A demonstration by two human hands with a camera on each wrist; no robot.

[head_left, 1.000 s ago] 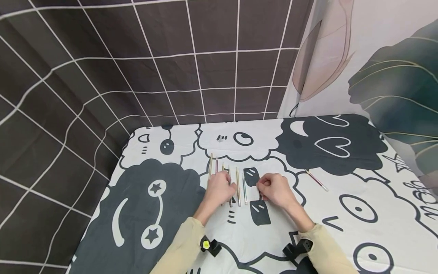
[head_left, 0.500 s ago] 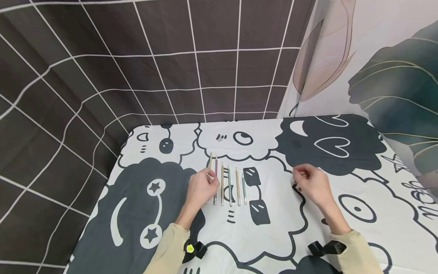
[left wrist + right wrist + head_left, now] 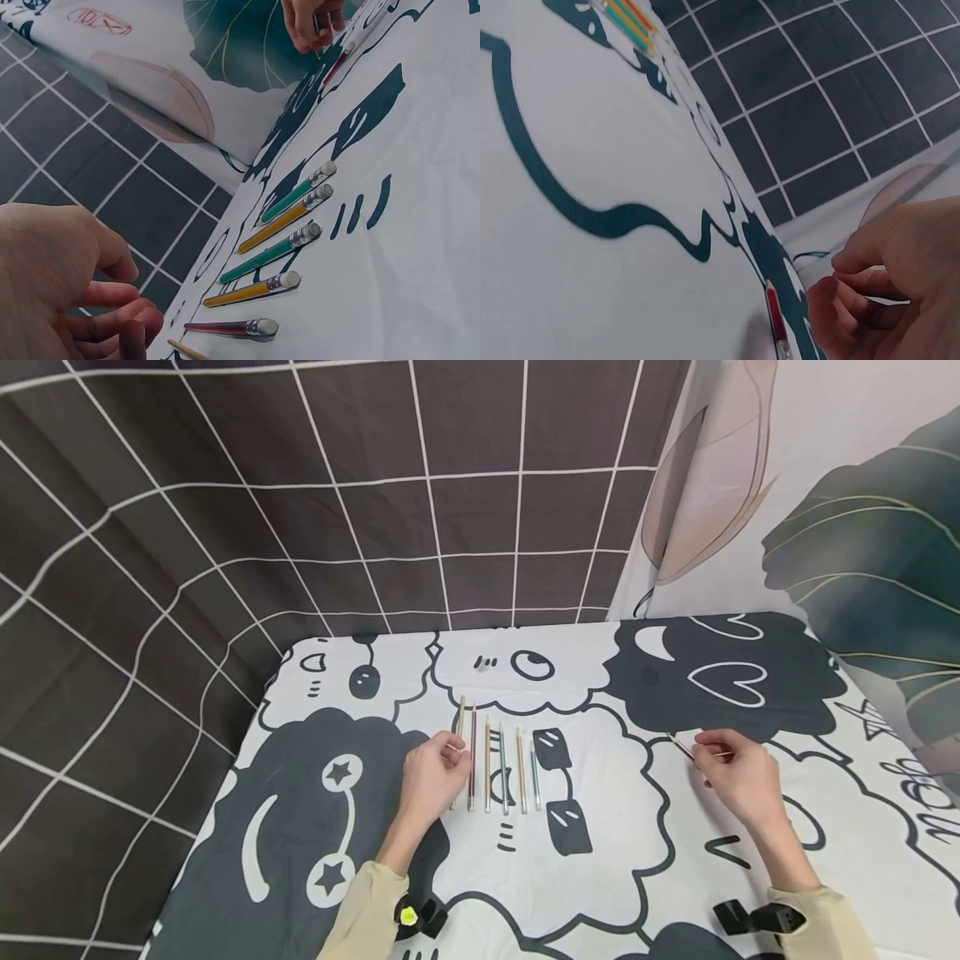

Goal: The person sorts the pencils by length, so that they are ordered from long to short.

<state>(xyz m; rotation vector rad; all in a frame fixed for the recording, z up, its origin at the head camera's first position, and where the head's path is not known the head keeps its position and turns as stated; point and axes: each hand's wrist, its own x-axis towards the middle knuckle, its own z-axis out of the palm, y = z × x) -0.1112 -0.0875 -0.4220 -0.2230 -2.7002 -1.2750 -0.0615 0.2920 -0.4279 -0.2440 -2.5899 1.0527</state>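
Observation:
Several slim pencils with white erasers lie side by side on the cloth. They include a red pencil (image 3: 472,760), a green pencil (image 3: 274,253) and a yellow pencil (image 3: 251,289). Just left of the row, my left hand (image 3: 435,772) hovers with loosely bent fingers and nothing between them. My right hand (image 3: 742,775) is over a separate red pencil (image 3: 681,746) on the right, hiding its eraser end in the head view. Thumb and forefinger tips meet there, and a thin pencil-like shaft (image 3: 722,754) shows between the fingers. Below that hand lies the red pencil (image 3: 776,315), pointed end outward.
A white cloth (image 3: 615,860) with black cartoon drawings covers the table. Dark grid-patterned fabric (image 3: 480,510) hangs along the back and left, and a leaf-print curtain (image 3: 870,543) at the right.
My right hand has moved right, from beside the row to over the separate red pencil. My left hand has drawn left off the middle pencils, which show again.

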